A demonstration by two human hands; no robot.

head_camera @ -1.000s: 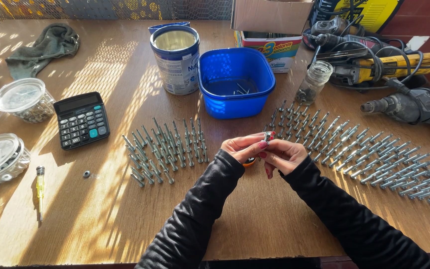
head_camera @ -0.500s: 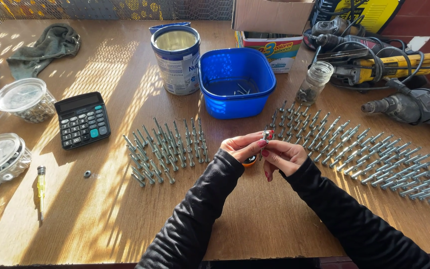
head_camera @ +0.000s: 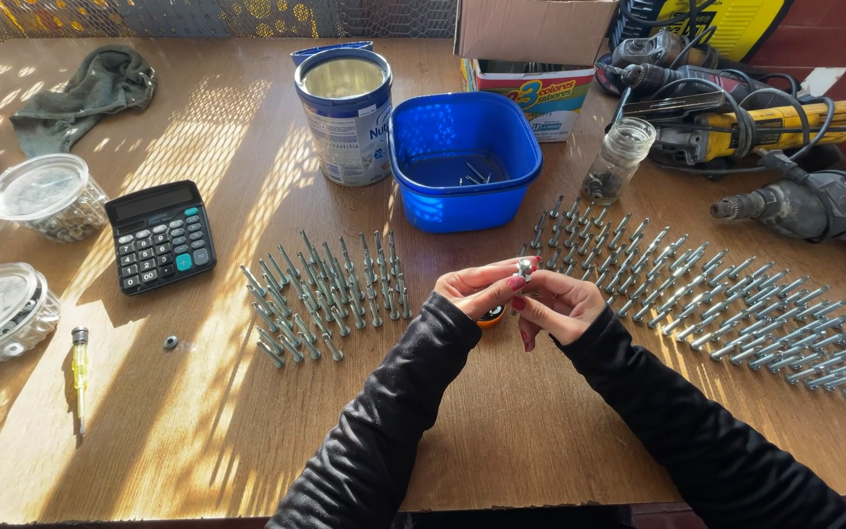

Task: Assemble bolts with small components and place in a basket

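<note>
One bolt (head_camera: pixel 525 266) is pinched between left hand (head_camera: pixel 487 287) and right hand (head_camera: pixel 557 305), above the surface (head_camera: pixel 540 431). Two bolt groups (head_camera: pixel 330 289) lie flat; one blue tub (head_camera: pixel 464 157), one tin (head_camera: pixel 346 116), one calculator (head_camera: pixel 161 235). Position unchanged since the earlier frame.

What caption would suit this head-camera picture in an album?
Two hands, left hand and right hand, pinch a small metal bolt above a wooden table lined with bolt rows.

Your one camera sits on your head, looking steeply down and forward across the table (head_camera: pixel 247 460), close over your forearms, taking in everything to the far edge.
</note>
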